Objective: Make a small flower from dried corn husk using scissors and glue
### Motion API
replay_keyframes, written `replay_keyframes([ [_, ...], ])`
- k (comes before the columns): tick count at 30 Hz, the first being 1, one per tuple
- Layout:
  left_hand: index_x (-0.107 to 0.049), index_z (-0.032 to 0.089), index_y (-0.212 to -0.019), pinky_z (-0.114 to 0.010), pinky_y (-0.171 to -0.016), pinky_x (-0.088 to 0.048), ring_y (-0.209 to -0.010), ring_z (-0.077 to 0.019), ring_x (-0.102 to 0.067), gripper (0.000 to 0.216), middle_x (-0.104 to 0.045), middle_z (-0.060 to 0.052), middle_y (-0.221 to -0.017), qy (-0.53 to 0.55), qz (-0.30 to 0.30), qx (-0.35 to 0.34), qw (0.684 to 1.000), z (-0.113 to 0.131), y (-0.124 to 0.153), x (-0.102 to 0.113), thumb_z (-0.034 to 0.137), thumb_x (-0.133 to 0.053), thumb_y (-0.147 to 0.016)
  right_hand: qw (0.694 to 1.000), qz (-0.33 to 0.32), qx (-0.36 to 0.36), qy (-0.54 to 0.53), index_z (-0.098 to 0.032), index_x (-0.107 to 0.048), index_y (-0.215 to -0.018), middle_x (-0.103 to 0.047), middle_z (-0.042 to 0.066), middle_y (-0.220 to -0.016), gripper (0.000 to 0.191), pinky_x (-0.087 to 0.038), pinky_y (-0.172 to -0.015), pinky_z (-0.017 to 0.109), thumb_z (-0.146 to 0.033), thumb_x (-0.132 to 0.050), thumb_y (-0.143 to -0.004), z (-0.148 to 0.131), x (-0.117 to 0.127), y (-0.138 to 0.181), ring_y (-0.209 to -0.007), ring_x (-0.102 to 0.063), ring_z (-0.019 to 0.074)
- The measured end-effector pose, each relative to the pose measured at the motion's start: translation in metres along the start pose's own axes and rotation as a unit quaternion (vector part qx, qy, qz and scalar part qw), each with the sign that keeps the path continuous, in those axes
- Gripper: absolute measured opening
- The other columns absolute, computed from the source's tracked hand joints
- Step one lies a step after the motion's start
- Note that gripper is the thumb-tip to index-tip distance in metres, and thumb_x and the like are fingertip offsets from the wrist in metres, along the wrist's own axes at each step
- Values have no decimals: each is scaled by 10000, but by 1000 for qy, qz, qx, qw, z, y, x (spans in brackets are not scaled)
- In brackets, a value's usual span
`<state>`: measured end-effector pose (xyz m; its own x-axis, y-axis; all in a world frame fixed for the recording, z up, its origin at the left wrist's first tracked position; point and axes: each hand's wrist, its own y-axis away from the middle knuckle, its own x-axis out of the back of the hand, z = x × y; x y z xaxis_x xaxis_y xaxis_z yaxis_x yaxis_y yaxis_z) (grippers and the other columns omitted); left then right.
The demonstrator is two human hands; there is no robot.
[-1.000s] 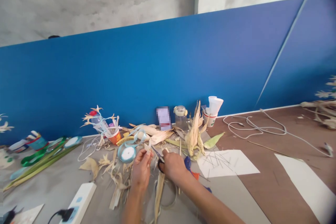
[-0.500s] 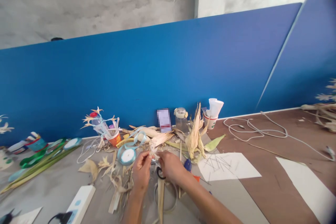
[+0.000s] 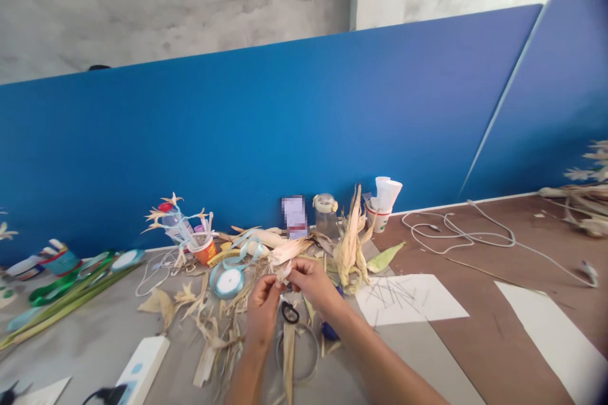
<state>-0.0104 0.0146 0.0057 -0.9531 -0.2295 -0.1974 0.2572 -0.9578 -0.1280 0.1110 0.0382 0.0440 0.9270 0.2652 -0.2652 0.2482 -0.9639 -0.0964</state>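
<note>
Pinching the husk piece [image 3: 284, 271] with both, my left hand [image 3: 263, 304] and right hand [image 3: 310, 283] close on it just above the scissors [image 3: 289, 312] on the bench [image 3: 95, 342]. Dry and thin, it could tear if my fingers pull apart unevenly, I judge.

Two hands meet over a cluttered worktop [image 3: 95, 342]: the left hand [image 3: 263, 307] and right hand [image 3: 311, 283] pinch a pale husk scrap [image 3: 284, 271]. Black-handled scissors [image 3: 289, 312] lie just below the fingers, a light-blue ribbon spool [image 3: 229, 281] near their left, and dried corn husks [image 3: 350, 247] beyond their right.
</note>
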Motion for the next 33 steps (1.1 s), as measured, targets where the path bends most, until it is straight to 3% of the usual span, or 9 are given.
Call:
replay_keyframes([
  [3,-645,163,-749,-205,-477,-360,-502,-107,-486,242,-584,9,-570,-1,5,12,1000,-5,0,-4,382,-690,-655,999,35,-14,-4,-165,-504,-518,-439,-68,-412,142,-239,-449,205,-228,-555,-634,0,-4,2,-414,-346,65],
  [9,-628,155,-768,-202,-539,-390,-588,-111,-541,256,-612,-3,-658,47,3,46,998,-11,1,-10,370,-702,-653,995,58,-38,-71,-165,-491,-509,-445,-67,-397,166,-249,-441,205,-252,-568,-626,5,-8,3,-376,-344,55],
  [19,-593,171,-753,-214,-582,-393,-591,-112,-564,253,-632,9,-648,90,-44,91,991,-4,0,-7,308,-749,-608,987,37,-87,-126,-160,-511,-485,-476,-47,-378,176,-237,-418,203,-270,-587,-599,4,-3,3,-344,-348,50],
  [28,-607,158,-706,-246,-648,-409,-612,-131,-555,196,-627,-3,-622,32,-82,50,995,7,1,-11,323,-704,-662,985,50,-91,-137,-154,-507,-479,-498,-43,-401,163,-213,-395,198,-261,-581,-576,5,-4,2,-327,-335,37],
  [33,-631,161,-773,-266,-670,-422,-636,-139,-566,214,-641,-8,-673,54,-41,49,996,1,3,-12,315,-714,-651,984,59,-77,-147,-155,-502,-494,-481,-52,-408,147,-219,-396,196,-237,-570,-595,4,-6,3,-336,-329,35],
])
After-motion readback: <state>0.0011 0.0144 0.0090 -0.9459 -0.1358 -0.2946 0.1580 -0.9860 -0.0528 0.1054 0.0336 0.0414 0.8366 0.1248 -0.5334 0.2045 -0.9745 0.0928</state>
